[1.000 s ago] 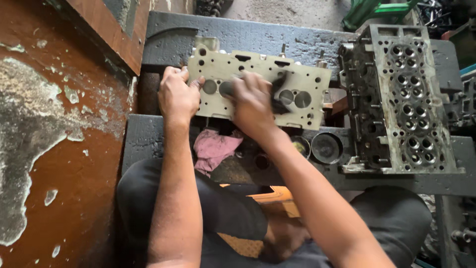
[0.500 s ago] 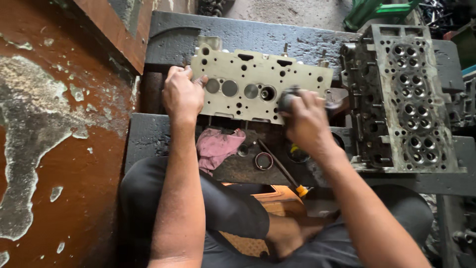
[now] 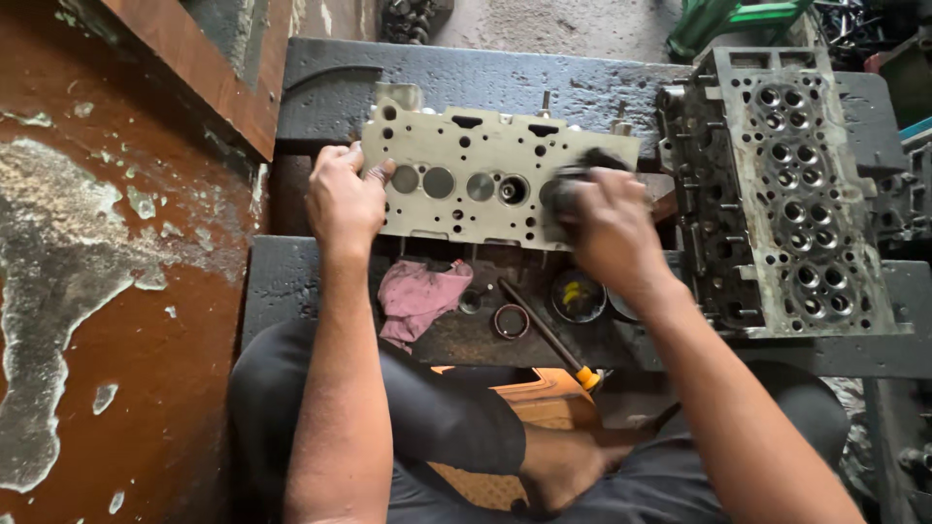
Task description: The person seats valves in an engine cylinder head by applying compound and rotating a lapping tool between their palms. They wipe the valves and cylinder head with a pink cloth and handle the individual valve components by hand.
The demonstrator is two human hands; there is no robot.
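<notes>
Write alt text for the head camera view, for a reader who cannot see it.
A person's left hand steadies a pale grey metal cylinder head on a dark bench, while the right hand presses a dark round object against it. A pink rag lies below.

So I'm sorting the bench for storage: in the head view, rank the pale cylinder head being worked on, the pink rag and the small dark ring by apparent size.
1. Pale cylinder head, by far the largest.
2. Pink rag, partly tucked beside an arm, so its full extent is unsure.
3. Small dark ring, smallest.
</notes>
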